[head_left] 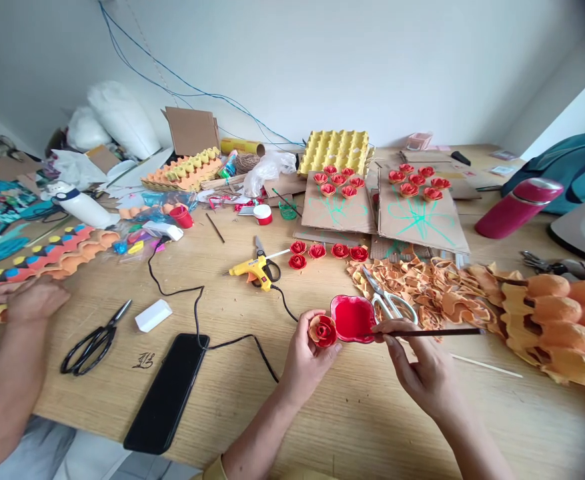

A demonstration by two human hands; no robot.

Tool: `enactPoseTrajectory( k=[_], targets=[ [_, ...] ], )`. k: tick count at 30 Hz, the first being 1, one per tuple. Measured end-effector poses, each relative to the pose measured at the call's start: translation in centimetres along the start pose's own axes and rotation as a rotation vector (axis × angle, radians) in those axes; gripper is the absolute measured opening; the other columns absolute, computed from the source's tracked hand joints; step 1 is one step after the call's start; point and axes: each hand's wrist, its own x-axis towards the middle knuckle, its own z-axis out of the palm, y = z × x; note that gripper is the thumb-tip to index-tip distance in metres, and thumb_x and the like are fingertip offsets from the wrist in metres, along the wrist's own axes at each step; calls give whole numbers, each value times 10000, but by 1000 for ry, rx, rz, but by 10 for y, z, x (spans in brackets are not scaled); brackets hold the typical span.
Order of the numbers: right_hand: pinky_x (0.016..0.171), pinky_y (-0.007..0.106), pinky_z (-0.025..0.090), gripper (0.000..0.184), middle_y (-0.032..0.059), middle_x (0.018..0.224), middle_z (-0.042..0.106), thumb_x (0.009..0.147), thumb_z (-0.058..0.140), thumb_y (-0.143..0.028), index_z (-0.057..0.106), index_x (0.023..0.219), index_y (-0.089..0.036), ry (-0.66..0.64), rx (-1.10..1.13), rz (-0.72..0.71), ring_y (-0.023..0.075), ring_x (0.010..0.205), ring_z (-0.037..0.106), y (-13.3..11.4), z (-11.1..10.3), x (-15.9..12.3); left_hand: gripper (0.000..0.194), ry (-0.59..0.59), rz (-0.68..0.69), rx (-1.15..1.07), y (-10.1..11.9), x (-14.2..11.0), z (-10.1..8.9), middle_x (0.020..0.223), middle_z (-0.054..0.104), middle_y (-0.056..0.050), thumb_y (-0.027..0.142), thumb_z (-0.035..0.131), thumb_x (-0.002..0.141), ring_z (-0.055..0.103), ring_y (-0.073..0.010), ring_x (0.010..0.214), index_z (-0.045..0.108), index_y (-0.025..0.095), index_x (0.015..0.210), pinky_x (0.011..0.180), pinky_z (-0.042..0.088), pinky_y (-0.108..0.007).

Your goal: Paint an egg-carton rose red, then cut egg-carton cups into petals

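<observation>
My left hand [308, 363] is closed around a carton rose [323, 331], its middle painted red and some outer petals still bare orange. Beside it sits a small scalloped dish [353, 319] with red paint. My right hand [417, 363] grips a dark-handled paintbrush [437, 333], held nearly level, its tip at the dish's lower rim. Just beyond the dish, white-handled scissors [389, 299] lie against orange carton scraps [435, 287]. Several red roses [317, 251] stand in a group farther back on the table.
A yellow glue gun [253, 270] rests on black scissors, its cord trailing past a phone [167, 393]. Cardboard sheets [339, 210] bear more roses. An orange egg tray [557, 327] and magenta bottle [518, 208] stand right. Another person's hands [35, 300] are at the left edge.
</observation>
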Motion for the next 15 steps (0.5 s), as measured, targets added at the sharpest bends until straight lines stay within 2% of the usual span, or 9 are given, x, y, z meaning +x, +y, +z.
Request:
enactPoseTrajectory(
  k=[6,8,12,15],
  targets=[
    [674,300,557,117,53,896,727,954,531,-196,614,1026,-234,13,-5,13,202,775,711,0,2,1,415,27,17,69,0,0,1,1046,648,-45,185,730,750,658,-168,925,501,202,1095,805,545,-274],
    [678,299,555,109,53,898,723,954,531,-200,615,1016,-232,38,-15,27,202,780,709,-1,1,2,413,23,18,80,0,-1,2,1051,649,-48,174,724,752,657,-168,922,511,201,1105,794,543,-267],
    [590,265,528,97,29,821,698,952,532,-191,613,984,-234,33,10,74,173,689,682,-1,-1,0,406,17,23,111,0,-2,2,1082,648,-58,157,710,767,651,-172,955,536,200,1131,803,540,-259],
    [621,278,535,123,48,872,695,948,531,-167,619,1009,-228,90,72,102,174,720,681,-1,-3,-3,390,7,35,130,-1,-3,2,1102,648,-63,154,710,773,644,-178,983,557,202,1129,813,538,-255]
  ],
)
